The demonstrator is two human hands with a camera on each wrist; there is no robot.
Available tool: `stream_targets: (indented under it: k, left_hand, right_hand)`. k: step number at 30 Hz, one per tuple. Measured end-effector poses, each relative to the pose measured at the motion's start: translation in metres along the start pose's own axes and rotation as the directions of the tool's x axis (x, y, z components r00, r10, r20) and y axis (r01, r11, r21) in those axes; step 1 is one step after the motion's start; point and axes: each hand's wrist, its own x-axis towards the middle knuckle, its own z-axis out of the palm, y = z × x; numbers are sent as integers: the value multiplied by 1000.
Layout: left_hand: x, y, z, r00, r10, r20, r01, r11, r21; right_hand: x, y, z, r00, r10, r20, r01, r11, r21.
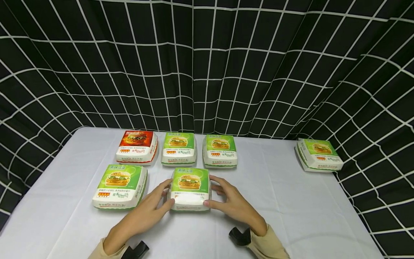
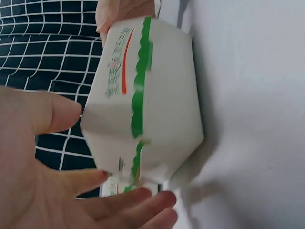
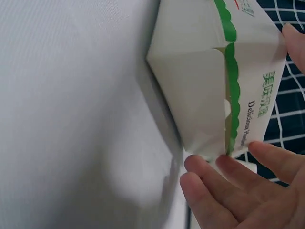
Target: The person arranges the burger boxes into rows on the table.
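Observation:
A green-and-white burger box (image 1: 191,187) sits on the white tablecloth between my two hands. My left hand (image 1: 150,205) is at its left side, with the thumb near the front corner and the index finger farther back. Opposite it, my right hand (image 1: 231,199) has its thumb by the front right corner and its fingers along the right side. In the left wrist view, that hand's fingers extend past the box (image 2: 157,90), loosely spread. The right wrist view has relaxed fingertips right at the side of the box (image 3: 205,86). Its lid is down.
Behind stand a red burger box (image 1: 137,144) and two green ones (image 1: 179,148) (image 1: 220,149) in a row. Another green box (image 1: 120,185) is left of my left hand, and one more (image 1: 320,154) lies by the right table edge. A black grid curtain (image 1: 200,72) surrounds the table.

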Motion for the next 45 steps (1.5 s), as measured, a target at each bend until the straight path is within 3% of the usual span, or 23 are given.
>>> stream_targets:
  k: [18,31,45]
  left_hand:
    - [-14,-4,-3,987,-24,-159,29,999,34]
    - [-16,-1,-6,983,-53,-178,56,998,14]
    - [-15,0,-6,976,-16,-219,26,999,40]
  right_hand:
    - [18,-8,24,997,-73,-11,73,995,-64]
    - [18,-12,29,996,-86,21,88,994,-72]
    - [17,-13,35,997,-69,18,71,994,-86]
